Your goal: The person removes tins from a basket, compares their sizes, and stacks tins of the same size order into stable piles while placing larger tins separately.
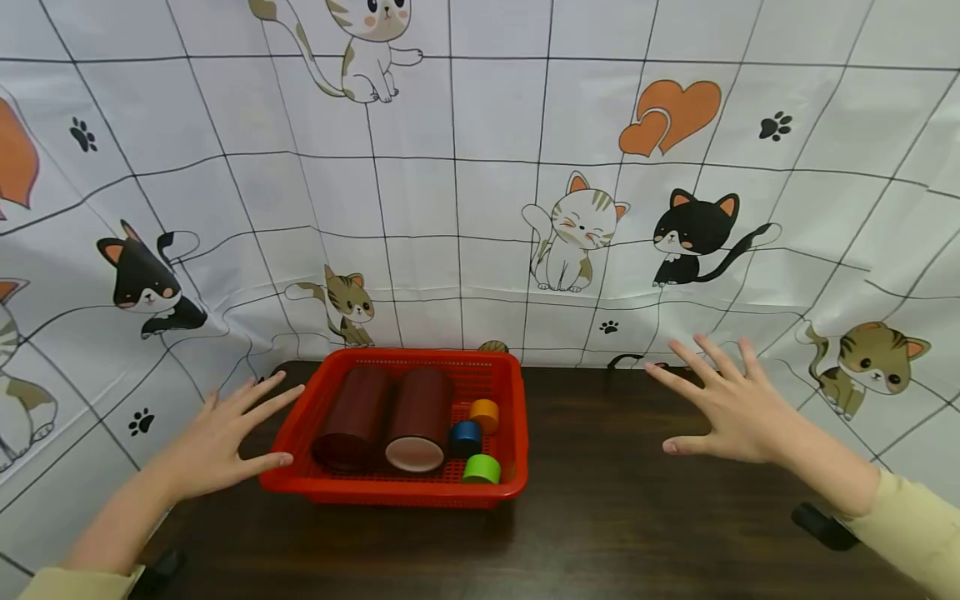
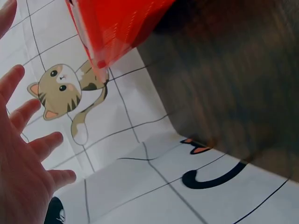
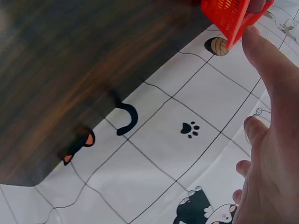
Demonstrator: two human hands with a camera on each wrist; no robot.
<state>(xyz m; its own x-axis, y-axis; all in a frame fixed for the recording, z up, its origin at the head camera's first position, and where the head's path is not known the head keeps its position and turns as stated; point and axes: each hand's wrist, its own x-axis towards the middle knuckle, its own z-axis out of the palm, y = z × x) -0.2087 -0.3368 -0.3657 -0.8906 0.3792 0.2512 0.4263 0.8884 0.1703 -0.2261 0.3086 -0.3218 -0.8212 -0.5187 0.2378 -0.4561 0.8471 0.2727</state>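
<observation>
A red plastic basket (image 1: 405, 493) sits on the dark table, left of the middle in the head view. Inside lie two dark brown cylinders (image 1: 422, 408), side by side; one shows a pale round end. Beside them in the basket are a yellow-orange cap-like piece (image 1: 484, 415), a blue one (image 1: 465, 437) and a bright green one (image 1: 482, 469). My left hand (image 1: 217, 446) is spread at the basket's left side, fingers straight; whether it touches the rim I cannot tell. Well to the right of the basket, my right hand (image 1: 731, 408) is spread in the air, holding nothing.
The dark wooden tabletop (image 1: 600, 508) extends right and in front of the basket. Behind and at both sides hangs a white grid-lined sheet (image 1: 495, 225) printed with cats, hearts and paw prints. A black strap (image 1: 825, 527) is at the right wrist.
</observation>
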